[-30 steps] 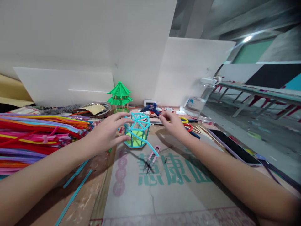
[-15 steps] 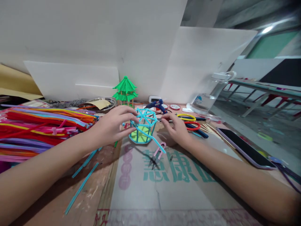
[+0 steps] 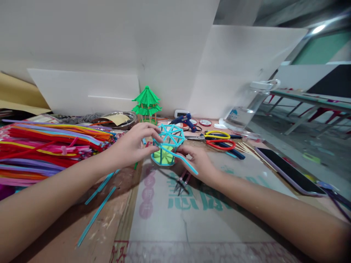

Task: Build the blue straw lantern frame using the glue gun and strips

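Note:
A small cyan pipe-cleaner cage (image 3: 170, 140) with a yellow-green base stands on the cardboard sheet (image 3: 208, 215). My left hand (image 3: 134, 146) grips its left side, fingers curled round the frame. My right hand (image 3: 196, 160) is at its right side, fingers pinched on a loose cyan pipe cleaner (image 3: 182, 159) that sticks out of the cage toward me. Small pink thread snips (image 3: 181, 180) lie just under my right wrist.
A big pile of coloured pipe cleaners (image 3: 52, 149) fills the left. Behind the cage are a green paper pagoda (image 3: 146, 104), a blue glue gun (image 3: 186, 121), yellow and red scissors (image 3: 219, 140), a water jug (image 3: 246, 106) and a phone (image 3: 290, 171). Cut cyan strips (image 3: 95, 215) lie at front left.
My right hand drew back from the glue gun and scissors to the cage and took hold of the loose cyan pipe cleaner. My left hand closed tighter on the cage.

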### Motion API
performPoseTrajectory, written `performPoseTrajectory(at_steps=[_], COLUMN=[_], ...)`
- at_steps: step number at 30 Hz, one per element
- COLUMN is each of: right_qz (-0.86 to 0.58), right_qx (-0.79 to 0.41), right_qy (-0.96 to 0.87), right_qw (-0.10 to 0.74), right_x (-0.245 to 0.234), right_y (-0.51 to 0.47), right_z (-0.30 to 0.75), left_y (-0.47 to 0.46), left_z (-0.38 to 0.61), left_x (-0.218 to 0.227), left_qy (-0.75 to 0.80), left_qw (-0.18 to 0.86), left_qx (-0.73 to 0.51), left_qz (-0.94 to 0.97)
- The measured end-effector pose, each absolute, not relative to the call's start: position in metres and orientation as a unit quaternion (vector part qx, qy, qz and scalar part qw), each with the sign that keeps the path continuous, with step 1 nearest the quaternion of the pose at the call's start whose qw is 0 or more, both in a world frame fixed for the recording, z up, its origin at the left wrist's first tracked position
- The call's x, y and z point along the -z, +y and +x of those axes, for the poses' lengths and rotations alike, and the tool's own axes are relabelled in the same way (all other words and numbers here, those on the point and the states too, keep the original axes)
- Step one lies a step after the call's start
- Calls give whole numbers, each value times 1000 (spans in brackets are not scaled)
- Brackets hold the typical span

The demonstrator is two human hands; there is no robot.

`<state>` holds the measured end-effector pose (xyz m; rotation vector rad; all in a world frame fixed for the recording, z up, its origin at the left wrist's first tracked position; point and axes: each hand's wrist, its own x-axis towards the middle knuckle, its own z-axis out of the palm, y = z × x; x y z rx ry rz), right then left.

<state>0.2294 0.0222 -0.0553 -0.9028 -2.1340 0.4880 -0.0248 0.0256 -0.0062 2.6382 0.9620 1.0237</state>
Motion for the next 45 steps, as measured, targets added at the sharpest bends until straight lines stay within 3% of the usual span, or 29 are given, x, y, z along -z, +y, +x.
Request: performPoseTrajectory(at_steps=[24,32,45], right_qz=[-346,-333,-332], right_qx=[-205,-211,-164], right_qy=[-842,-843,-850], right_qw=[360,365,374], right_x=[57,55,61], right_y=[22,21,23], right_z=[231,233,229], left_y=[22,22,9], left_z=[-17,-17,-7], left_x=[20,10,15], left_qy=[340,330,366], left_qw=[67,-16,-64], left_qx=[-391,-373,-372], left_qz=[852,867,851])
